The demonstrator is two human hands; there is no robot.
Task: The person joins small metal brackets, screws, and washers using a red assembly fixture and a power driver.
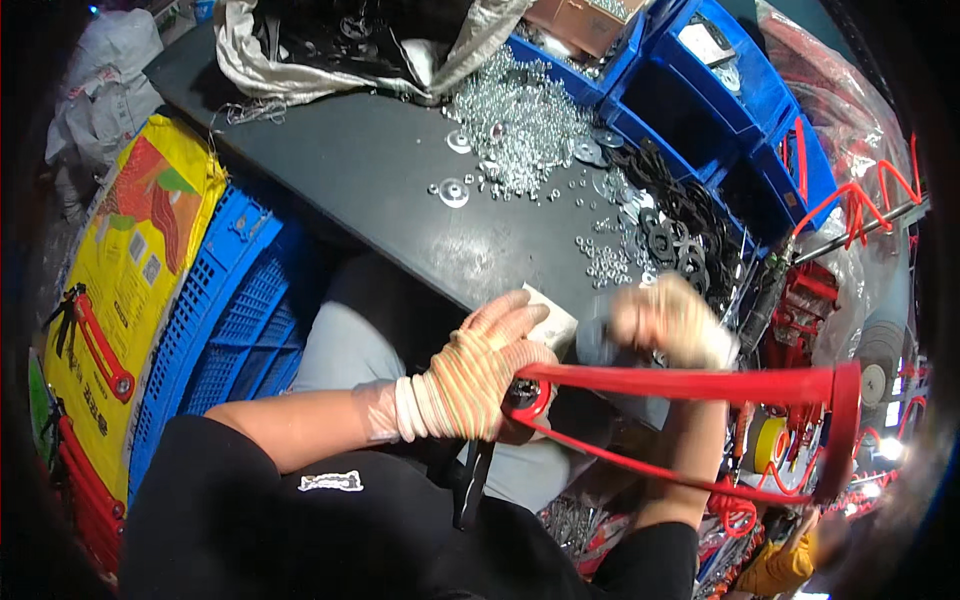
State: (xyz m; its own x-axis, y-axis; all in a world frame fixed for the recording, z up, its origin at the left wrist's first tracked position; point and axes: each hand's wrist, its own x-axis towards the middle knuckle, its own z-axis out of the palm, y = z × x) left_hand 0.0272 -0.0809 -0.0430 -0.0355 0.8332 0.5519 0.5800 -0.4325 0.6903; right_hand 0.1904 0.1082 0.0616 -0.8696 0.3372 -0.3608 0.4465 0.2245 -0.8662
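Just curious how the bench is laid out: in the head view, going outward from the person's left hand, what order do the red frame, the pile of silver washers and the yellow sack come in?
From the left hand:
1. Red frame: gripped in it, stretching right.
2. Pile of silver washers: up on the dark table.
3. Yellow sack: far left, beside the blue crate.

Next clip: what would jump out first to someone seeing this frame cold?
The long red metal frame stretching from centre to right, gripped at its near end by the gloved left hand, while the gloved right hand is blurred just above it. Behind them, a glittering heap of small silver nuts and washers spreads over the dark worktable, beside a row of black discs and blue plastic bins.
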